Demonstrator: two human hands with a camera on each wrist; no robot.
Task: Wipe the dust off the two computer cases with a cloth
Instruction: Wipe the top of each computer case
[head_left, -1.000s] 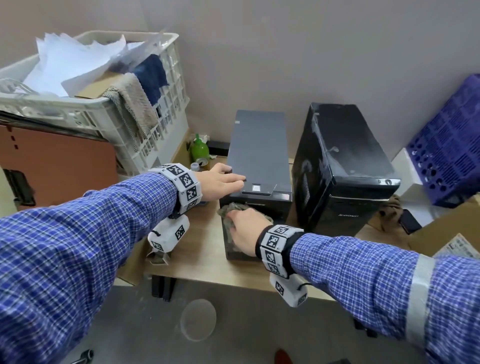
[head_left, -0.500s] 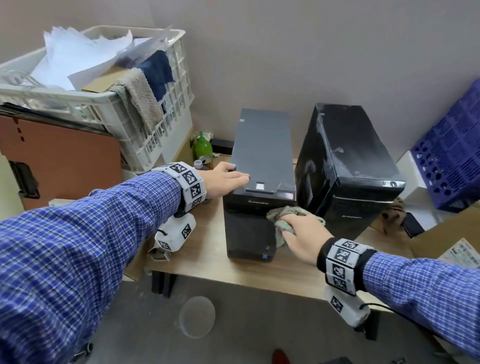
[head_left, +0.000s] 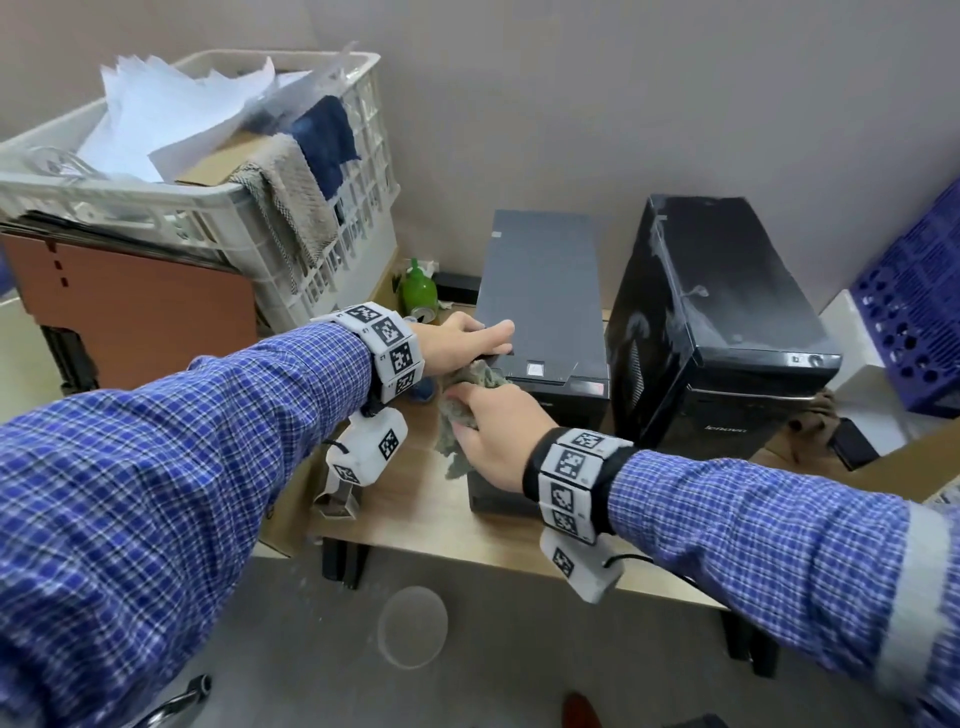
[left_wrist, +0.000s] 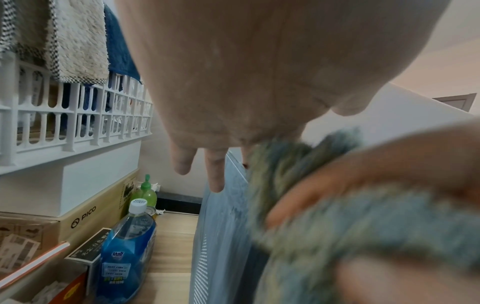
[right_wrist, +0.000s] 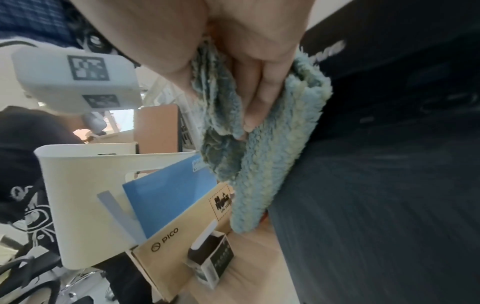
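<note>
Two computer cases stand side by side on the wooden table (head_left: 415, 514): a dark grey left case (head_left: 540, 291) and a glossy black right case (head_left: 727, 322) with dust streaks on top. My left hand (head_left: 483, 340) rests on the top front-left corner of the grey case, fingers (left_wrist: 217, 176) straight. My right hand (head_left: 467, 415) grips a blue-green fluffy cloth (head_left: 470, 387) and presses it against the front-left edge of the grey case. In the right wrist view my fingers (right_wrist: 259, 98) curl round the cloth (right_wrist: 275, 156), beside the dark case front (right_wrist: 389, 185).
A white crate (head_left: 322, 260) with papers and towels sits at the left. A blue crate (head_left: 924, 312) is at the right. A green bottle (head_left: 418, 291), a blue bottle (left_wrist: 127, 257) and a cardboard box (left_wrist: 85, 218) stand left of the grey case.
My right hand with the cloth has swept across the grey case's front to the right and back to its left front corner. My left hand has stayed on the case top.
</note>
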